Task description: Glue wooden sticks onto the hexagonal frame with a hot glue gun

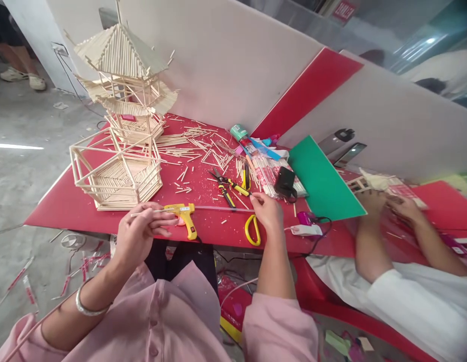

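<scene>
My left hand [137, 234] is closed on a thin wooden stick [163, 210], held level above the table's front edge. Just beyond its fingertips a yellow glue gun [186, 216] lies on its side. From the gun's back a long translucent glue stick [221, 208] runs to my right hand [269, 216], whose fingers are pinched at its far end. Beside that hand are a yellow scissor handle [252, 230] and black-and-yellow pliers [227, 187]. An open hexagonal stick frame [122, 183] stands behind my left hand.
A tiered stick pagoda [122, 55] rises at the back left of the red table [56, 211]. Loose sticks [203, 143] lie scattered mid-table. Stick packs [265, 173], a black box [285, 182] and a green board [323, 176] are right. A co-worker's hands [401, 206] work farther right.
</scene>
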Motion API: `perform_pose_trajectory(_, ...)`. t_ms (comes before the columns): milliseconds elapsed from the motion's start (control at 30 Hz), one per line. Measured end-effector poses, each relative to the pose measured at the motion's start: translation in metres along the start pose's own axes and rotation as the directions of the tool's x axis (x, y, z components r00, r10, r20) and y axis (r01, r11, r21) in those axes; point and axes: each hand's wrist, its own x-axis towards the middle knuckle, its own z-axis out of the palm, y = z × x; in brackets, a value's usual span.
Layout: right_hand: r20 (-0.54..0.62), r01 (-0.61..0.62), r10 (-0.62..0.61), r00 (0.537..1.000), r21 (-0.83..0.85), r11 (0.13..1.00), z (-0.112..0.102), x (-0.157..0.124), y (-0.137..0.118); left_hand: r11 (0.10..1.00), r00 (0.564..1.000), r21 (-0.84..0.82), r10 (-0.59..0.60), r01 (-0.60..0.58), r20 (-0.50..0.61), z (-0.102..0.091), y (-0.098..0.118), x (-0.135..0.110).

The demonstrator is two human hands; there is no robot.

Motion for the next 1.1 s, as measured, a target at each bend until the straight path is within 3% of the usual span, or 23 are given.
perform_pose_trajectory(133, 0.002, -0.047, 0.048, 0.999, -0.088, 0.995, 0.006, 0.066, -0.022, 0.993, 0.990, -0.111, -0.012, 0.028, 0.143, -0.004, 0.007, -0.002)
perform_pose_trajectory(233, 0.024, -0.090, 0.093, 0.995, -0.126, 0.988, 0.014, 0.103, -0.033, 0.990, 0.987, -0.117, -0.067, 0.085, 0.147, -0.008, 0.011, -0.004)
perform_pose_trajectory(467, 0.074, -0.074, 0.079, 0.994, -0.066, 0.995, 0.018, 0.128, -0.028, 0.977, 0.975, -0.072, -0.192, 0.201, 0.113, -0.023, 0.006, -0.005)
perform_pose_trajectory(600, -0.094, -0.041, 0.045, 0.995, 0.040, 0.998, -0.004, 0.115, -0.029, 0.978, 0.970, -0.060, -0.191, 0.202, 0.151, -0.024, -0.002, -0.002)
perform_pose_trajectory(700, -0.269, 0.066, -0.005, 0.963, 0.217, 0.974, -0.023, 0.076, -0.044, 0.975, 0.963, -0.048, -0.204, 0.215, 0.174, -0.019, -0.006, 0.001)
perform_pose_trajectory(800, -0.186, 0.309, -0.259, 0.948, 0.331, 0.891, -0.026, 0.012, -0.065, 0.972, 0.954, -0.041, -0.219, 0.232, 0.204, -0.011, -0.010, 0.004)
perform_pose_trajectory(833, -0.181, 0.424, -0.386, 0.904, 0.284, 0.860, -0.024, -0.010, -0.072, 0.971, 0.950, -0.035, -0.223, 0.236, 0.220, -0.008, -0.011, 0.005)
perform_pose_trajectory(867, -0.220, 0.565, -0.524, 0.823, 0.221, 0.795, -0.019, -0.031, -0.078, 0.970, 0.944, -0.028, -0.227, 0.240, 0.239, -0.006, -0.012, 0.005)
perform_pose_trajectory(933, -0.293, 0.782, -0.736, 0.611, 0.074, 0.619, -0.010, -0.064, -0.089, 0.969, 0.936, -0.022, -0.231, 0.245, 0.267, -0.002, -0.014, 0.005)
perform_pose_trajectory(967, -0.306, 0.826, -0.787, 0.535, -0.006, 0.564, -0.005, -0.075, -0.093, 0.969, 0.935, -0.026, -0.229, 0.245, 0.271, -0.001, -0.015, 0.005)
perform_pose_trajectory(1000, -0.306, 0.849, -0.821, 0.482, -0.068, 0.523, -0.002, -0.084, -0.096, 0.969, 0.936, -0.032, -0.227, 0.245, 0.270, 0.000, -0.015, 0.005)
perform_pose_trajectory(1033, -0.294, 0.857, -0.840, 0.456, -0.108, 0.503, 0.001, -0.089, -0.099, 0.969, 0.937, -0.040, -0.227, 0.246, 0.266, 0.001, -0.014, 0.005)
perform_pose_trajectory(1100, -0.255, 0.866, -0.859, 0.444, -0.123, 0.484, 0.004, -0.095, -0.103, 0.966, 0.938, -0.053, -0.233, 0.254, 0.258, 0.003, -0.013, 0.004)
